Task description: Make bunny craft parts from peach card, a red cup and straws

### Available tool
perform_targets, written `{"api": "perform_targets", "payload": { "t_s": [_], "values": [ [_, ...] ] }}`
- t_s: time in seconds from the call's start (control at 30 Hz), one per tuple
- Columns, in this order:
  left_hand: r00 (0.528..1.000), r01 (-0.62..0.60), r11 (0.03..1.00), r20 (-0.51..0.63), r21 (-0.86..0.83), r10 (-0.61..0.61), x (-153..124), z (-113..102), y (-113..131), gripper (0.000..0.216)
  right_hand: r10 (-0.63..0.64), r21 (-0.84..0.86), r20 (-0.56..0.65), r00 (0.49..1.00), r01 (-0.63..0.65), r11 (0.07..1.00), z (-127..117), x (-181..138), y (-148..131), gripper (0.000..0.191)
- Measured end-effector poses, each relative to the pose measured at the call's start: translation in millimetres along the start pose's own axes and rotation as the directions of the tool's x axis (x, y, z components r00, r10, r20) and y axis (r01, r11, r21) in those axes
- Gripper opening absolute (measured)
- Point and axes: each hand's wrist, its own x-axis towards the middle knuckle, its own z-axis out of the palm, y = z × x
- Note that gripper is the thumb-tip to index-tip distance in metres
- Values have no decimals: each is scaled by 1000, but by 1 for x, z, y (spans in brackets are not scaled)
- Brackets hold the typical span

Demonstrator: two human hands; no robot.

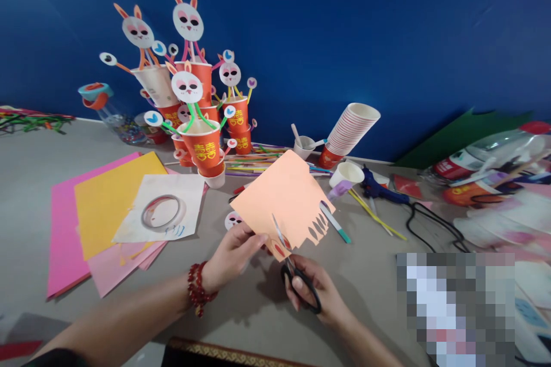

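My left hand (235, 252) pinches the lower left edge of a sheet of peach paper (279, 195), held up above the table. Several leaf-shaped holes and a ragged cut edge run along the sheet's lower right. Near its bottom corner are ear shapes with red centres (279, 251). In my right hand (316, 284) are black-handled scissors (301, 287). Their blades are parted around the paper by the ear shapes, one blade showing above the sheet. A small white rabbit face (233, 219) lies on the table behind my left hand, partly covered by the sheet.
Paper-cup rabbits (200, 143) stand stacked at the back left. Coloured sheets (64, 229) and a tape roll (161, 211) lie left. Behind are stacked cups (353, 129); right are a blue glue gun (381, 186), its cord and a plastic bottle (486, 152). A marker (338, 223) lies beside the peach sheet.
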Motion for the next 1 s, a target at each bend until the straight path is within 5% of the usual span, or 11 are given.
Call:
{"api": "perform_targets", "payload": {
  "t_s": [1.0],
  "values": [
    [998,18,996,-61,-86,-23,0,2,-7,29,31,-8,-55,998,-32,999,4,0,4,57]
  ]
}}
